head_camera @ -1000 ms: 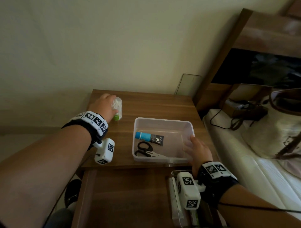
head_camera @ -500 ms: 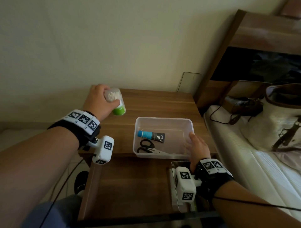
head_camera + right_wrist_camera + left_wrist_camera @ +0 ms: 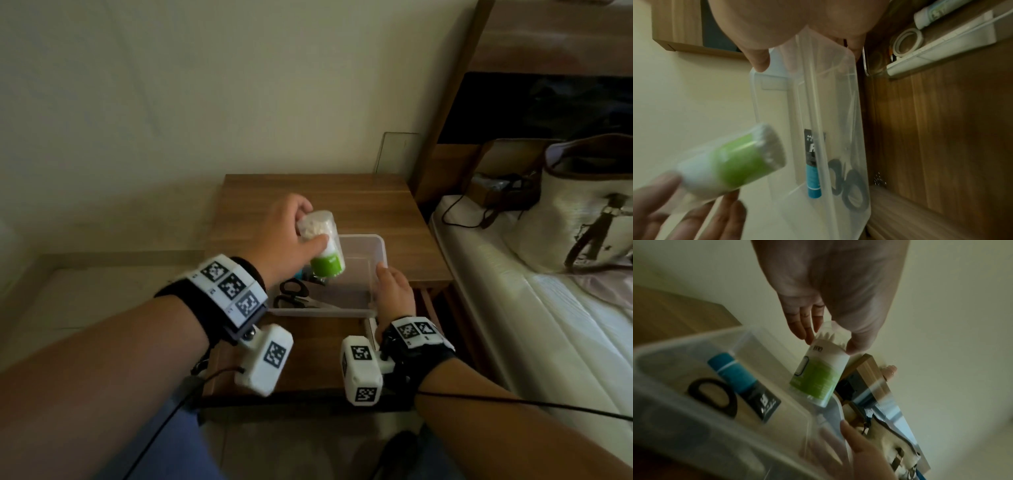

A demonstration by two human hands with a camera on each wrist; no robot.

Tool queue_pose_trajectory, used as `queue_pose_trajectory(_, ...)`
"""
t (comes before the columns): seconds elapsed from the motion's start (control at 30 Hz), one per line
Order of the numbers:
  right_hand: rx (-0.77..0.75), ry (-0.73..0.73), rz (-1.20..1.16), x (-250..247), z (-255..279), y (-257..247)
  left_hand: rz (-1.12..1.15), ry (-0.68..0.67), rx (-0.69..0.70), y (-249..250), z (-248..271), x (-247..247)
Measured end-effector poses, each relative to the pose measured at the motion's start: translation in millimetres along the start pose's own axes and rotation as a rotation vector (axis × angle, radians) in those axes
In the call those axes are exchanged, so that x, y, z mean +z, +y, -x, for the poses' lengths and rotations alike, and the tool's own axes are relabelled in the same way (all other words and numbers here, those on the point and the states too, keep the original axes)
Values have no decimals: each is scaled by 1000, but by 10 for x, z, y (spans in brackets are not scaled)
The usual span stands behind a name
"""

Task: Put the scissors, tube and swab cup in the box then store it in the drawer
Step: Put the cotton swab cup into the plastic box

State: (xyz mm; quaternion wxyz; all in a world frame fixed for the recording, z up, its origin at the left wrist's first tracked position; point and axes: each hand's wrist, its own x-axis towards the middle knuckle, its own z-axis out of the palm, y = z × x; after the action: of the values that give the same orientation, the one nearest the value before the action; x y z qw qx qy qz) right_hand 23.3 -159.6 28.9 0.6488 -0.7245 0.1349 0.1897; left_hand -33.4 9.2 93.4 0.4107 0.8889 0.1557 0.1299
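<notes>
Green and white, the swab cup (image 3: 325,246) is pinched near its top in the left hand (image 3: 284,236), tilted over the clear box (image 3: 378,251). Inside the box lie the black scissors (image 3: 293,291) and the blue tube (image 3: 735,374). The right hand (image 3: 394,291) grips the box's right wall. The box sits on the wooden table (image 3: 308,195), and a bed (image 3: 548,325) is at the right.

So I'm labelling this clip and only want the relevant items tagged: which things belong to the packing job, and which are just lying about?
Part of the job:
- swab cup, gripped by the left hand over the box
- clear box, steadied by the right hand
- scissors in the box
- blue tube in the box
- open drawer

Just lying about:
- handbag on the bed
- black cable
</notes>
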Motion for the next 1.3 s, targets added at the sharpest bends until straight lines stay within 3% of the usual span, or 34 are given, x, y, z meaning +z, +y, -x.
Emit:
queue_pose_trajectory(0.3,29,-72,-18,11,364,414,-181,-187,-139,-30,515,424)
queue_pose_trajectory(0.63,42,-110,-46,-82,403,470,-241,-246,-188,-14,624,519)
queue_pose_trajectory(0.77,68,-81,-78,-120,357,494,-238,-196,-150,-34,579,341)
queue_pose_trajectory(0.87,69,-44,-66,-161,310,512,-264,-81,-126,-144,557,149)
queue_pose_trajectory(0.97,69,-23,-32,-183,269,527,-271,-17,-255,-364,563,7)
queue_pose_trajectory(1.1,80,-25,-17,-206,246,586,-336,-273,-484,-618,650,14)
queue_pose_trajectory(1.2,95,-45,-21,-214,237,625,-303,-359,-525,-740,721,103)
queue_pose_trajectory(1.3,116,-42,32,-226,239,622,-357,-383,-480,-821,723,173)
